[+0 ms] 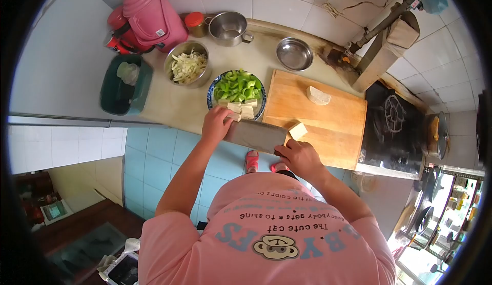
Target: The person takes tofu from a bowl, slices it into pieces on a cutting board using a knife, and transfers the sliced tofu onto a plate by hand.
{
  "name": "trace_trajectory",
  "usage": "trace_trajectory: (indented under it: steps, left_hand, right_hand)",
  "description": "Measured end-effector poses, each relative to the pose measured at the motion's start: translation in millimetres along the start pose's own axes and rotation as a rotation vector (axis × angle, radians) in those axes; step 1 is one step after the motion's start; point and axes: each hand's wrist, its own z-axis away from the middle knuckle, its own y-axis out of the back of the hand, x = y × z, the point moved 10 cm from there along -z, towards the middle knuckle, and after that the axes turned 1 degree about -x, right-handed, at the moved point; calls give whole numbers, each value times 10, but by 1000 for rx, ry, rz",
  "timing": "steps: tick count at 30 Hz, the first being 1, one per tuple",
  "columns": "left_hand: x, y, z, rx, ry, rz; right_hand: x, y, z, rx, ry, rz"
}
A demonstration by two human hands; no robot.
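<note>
My right hand is wrapped round the handle of a cleaver, whose broad blade points left past the counter's front edge. At the blade's far end, my left hand has its fingers bent against white tofu pieces. These pieces lie at the near side of a blue-rimmed plate, beside chopped green peppers. On the wooden cutting board a tofu block sits near the right hand. Farther back on the board lies a pale, rounded piece.
Left of the plate are a steel bowl of pale shredded vegetable and a green bin. Behind stand a steel pot, a small steel bowl, a red-lidded jar and a pink thermos. A black stove adjoins the board.
</note>
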Motion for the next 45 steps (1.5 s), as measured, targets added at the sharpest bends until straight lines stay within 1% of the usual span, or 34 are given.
trace_trajectory:
  steps: [3,7,10,11,13,14,15,16,18,19,21,23,25,26,27,29,30,31,33,34,35,37,39,41,45]
  left_hand:
    - [-69,-25,8,30,13,-5]
    - [-117,-115,59,-20,8,-25]
    - [-48,-122,102,7,-42,-60]
    - [-57,-136,113,-6,-10,-75]
    - [4,-109,87,-21,19,-91]
    - [102,-65,63,-10,-17,-158]
    - [180,-49,47,1,-54,-224]
    - [159,-73,33,-3,-58,-223]
    - [106,-339,25,-262,-124,-339]
    - [98,-339,21,-265,-131,-339]
    - [119,-351,28,-293,-138,-358]
    - [177,-287,44,-265,-133,-336]
    - [387,-197,53,-242,-132,-307]
    - [551,-115,52,-179,-128,-236]
    - [696,-96,53,-120,-125,-161]
    - [1097,-300,70,-143,-262,-44]
    - [1260,-496,81,-199,-289,3]
    - [1427,-686,89,-253,-315,49]
    - [1758,-1011,86,-253,-410,90]
    - [1881,-1193,77,-285,-423,90]
    - [1980,-1346,74,-319,-435,88]
    - [2086,-1608,69,-372,-464,39]
    - [2144,-1771,54,-420,-491,-17]
    - [2117,-1851,-5,-428,-436,-112]
    - [2121,-1864,-19,-406,-493,-130]
  right_hand:
    - [53,11,149,2,-30,1]
    - [133,116,433,49,-74,-38]
    - [229,320,726,109,-190,-102]
    - [238,347,833,111,-195,-104]
    - [399,386,1087,151,-340,-210]
    - [492,343,1224,136,-427,-252]
    - [512,339,1289,138,-432,-254]
    - [568,370,1371,192,-473,-284]
    - [663,415,1522,266,-519,-330]
    - [688,410,1562,270,-524,-331]
    - [806,395,1692,309,-631,-393]
    - [841,418,1738,318,-659,-418]
    - [972,345,1878,357,-738,-527]
    - [1069,221,1978,325,-806,-620]
    - [1123,215,2051,334,-830,-613]
    - [1171,131,2068,312,-849,-754]
    - [1158,198,2024,301,-803,-655]
    - [1183,215,2024,312,-819,-651]
    - [1214,174,1999,228,-840,-623]
    - [1223,182,1980,256,-785,-621]
    - [1260,165,1995,262,-795,-621]
    - [1223,218,1904,253,-682,-548]
    - [1254,201,1905,225,-703,-576]
    - [1240,189,1873,180,-658,-518]
    - [1283,192,1890,230,-621,-555]
